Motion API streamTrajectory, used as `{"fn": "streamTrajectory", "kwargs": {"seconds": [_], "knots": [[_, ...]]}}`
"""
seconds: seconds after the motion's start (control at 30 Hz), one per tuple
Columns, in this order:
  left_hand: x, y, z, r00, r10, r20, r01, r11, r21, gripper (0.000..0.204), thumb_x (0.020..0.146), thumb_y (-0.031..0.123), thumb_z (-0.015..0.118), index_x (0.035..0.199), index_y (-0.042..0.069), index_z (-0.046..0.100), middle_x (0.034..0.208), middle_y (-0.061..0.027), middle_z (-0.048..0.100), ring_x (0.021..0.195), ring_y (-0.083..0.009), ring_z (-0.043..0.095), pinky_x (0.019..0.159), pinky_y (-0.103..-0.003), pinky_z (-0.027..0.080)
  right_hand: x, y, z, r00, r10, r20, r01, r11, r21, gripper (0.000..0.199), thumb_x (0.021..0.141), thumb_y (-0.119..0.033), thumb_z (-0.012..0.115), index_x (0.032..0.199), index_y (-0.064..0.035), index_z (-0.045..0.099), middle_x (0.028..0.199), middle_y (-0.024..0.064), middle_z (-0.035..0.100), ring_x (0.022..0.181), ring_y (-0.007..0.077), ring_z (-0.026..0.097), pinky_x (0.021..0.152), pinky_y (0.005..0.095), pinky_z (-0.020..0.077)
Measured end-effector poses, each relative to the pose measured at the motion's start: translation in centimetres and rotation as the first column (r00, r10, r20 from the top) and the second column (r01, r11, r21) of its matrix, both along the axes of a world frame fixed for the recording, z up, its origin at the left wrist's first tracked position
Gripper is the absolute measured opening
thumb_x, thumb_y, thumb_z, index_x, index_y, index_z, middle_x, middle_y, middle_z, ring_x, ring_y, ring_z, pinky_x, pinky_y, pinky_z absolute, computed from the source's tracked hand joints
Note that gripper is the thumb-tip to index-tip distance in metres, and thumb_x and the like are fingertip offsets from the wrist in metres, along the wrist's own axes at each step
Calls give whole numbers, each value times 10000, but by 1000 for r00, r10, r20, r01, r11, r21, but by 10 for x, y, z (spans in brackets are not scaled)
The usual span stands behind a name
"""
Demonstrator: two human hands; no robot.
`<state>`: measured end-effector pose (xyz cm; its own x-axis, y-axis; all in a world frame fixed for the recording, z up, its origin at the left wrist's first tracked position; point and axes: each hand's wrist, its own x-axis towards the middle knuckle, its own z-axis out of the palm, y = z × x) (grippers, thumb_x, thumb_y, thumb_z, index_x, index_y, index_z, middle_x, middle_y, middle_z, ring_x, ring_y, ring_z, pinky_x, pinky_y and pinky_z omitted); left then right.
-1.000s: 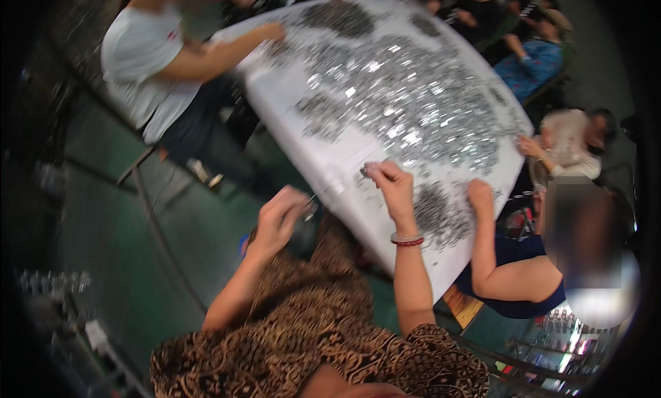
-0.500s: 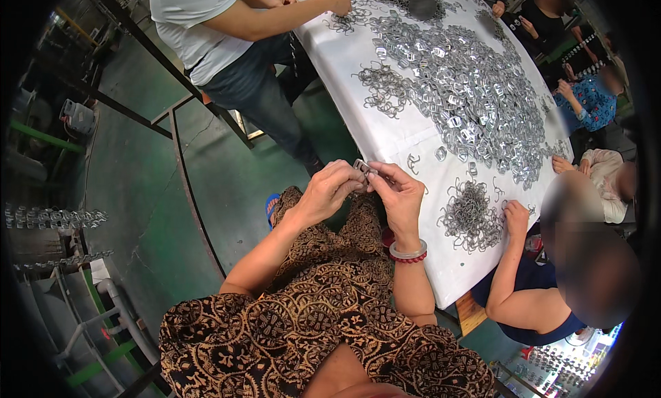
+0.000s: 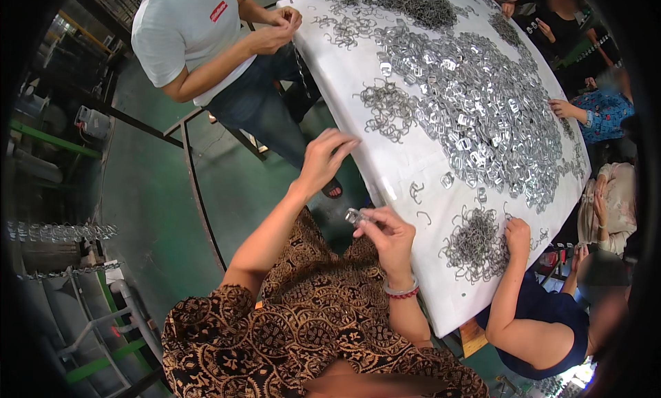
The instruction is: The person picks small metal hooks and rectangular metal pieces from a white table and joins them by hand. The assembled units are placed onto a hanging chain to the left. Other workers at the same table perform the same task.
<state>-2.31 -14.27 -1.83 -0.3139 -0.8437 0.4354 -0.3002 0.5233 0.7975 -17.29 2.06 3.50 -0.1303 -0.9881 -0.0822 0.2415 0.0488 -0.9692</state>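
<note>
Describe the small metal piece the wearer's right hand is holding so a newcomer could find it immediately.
Start at the large white table strewn with silvery parts. At its near-left edge, the right hand, with a bracelet on its wrist, pinches a small shiny metal piece. Unlike the heaped pieces, it is held off the tabletop.

The scene is viewed steeply downward from a single head-worn fisheye camera. The white table [image 3: 413, 171] is seen close by, at upper right of the frame.

Brown-and-black patterned top, bare forearms, red-and-silver bracelets [image 3: 401, 290] on right wrist.
</note>
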Motion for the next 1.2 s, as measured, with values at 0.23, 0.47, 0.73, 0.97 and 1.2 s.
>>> {"fn": "streamTrajectory", "kwargs": {"seconds": [0.23,0.47,0.73,0.97,1.2], "knots": [[-76,-146,-29,682,-34,731,387,864,-321,97,786,121,609,846,90,678,889,-46,582,982,-249,570,784,-366,547,-5,7,-5,998,55,41,-58,995,76,174,866,81,644,1029,66,703,924,90,648,775,155,682,700,250,554],[-76,-155,-43,599,-50,799,513,790,-335,153,831,108,563,964,42,601,983,-99,572,1030,-269,568,821,-370,546,-13,8,-12,996,7,93,-13,998,63,179,846,120,639,1015,97,692,933,119,655,763,183,686,706,263,556],[-80,-124,-20,831,-6,556,191,942,-275,177,868,51,574,1041,17,585,1062,-156,589,1039,-332,589,822,-436,530,-8,16,0,999,33,-25,-31,998,51,170,870,88,624,1019,70,702,925,112,670,772,168,685,692,252,536],[-55,-35,48,984,-164,69,165,986,-7,178,892,135,690,971,-23,667,856,-153,689,738,-244,673,704,-326,530,0,21,9,993,-4,-115,7,1000,26,125,905,-8,641,987,69,696,792,70,673,721,125,637,723,264,527],[14,85,84,816,-227,-532,537,639,550,148,918,168,695,979,34,686,894,-2,689,769,-58,601,624,-210,483,11,24,8,988,-127,86,135,987,-91,237,858,84,650,1094,74,629,911,106,687,753,147,650,655,259,560]]}}
